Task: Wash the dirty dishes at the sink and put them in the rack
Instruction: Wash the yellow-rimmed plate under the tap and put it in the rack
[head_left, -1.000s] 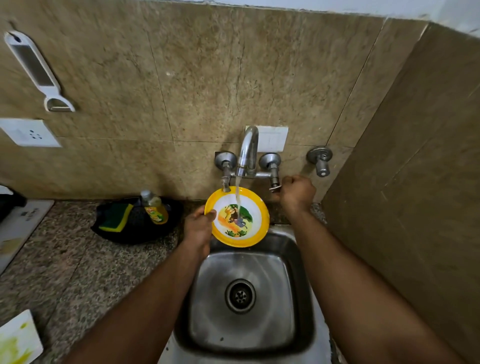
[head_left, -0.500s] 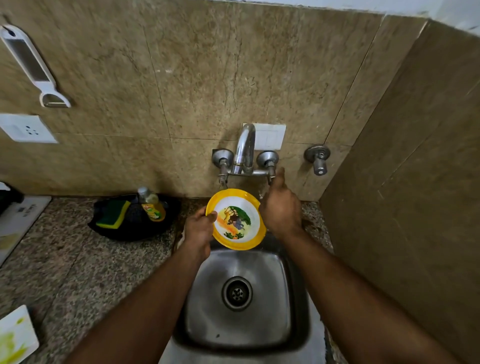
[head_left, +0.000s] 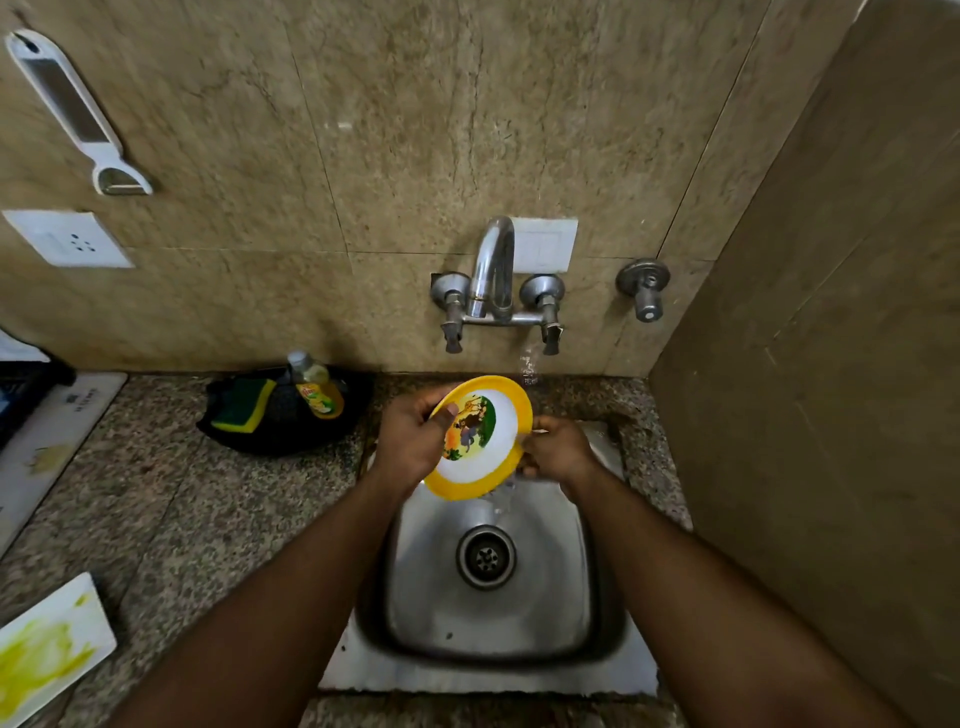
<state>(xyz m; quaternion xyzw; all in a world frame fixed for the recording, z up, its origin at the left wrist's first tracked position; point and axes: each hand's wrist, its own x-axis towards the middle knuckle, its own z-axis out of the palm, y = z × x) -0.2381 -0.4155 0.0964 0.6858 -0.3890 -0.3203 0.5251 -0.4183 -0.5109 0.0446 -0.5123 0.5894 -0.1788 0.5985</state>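
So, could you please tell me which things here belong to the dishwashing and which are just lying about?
In use:
- yellow plate, held by the left hand and right hand
- sink
- tap
- sponge
- soap bottle
- stained white plate, probably waiting

Lying about:
- peeler on the wall
- wall socket

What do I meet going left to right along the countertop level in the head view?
Stained white plate → sponge → soap bottle → left hand → yellow-rimmed plate → right hand.
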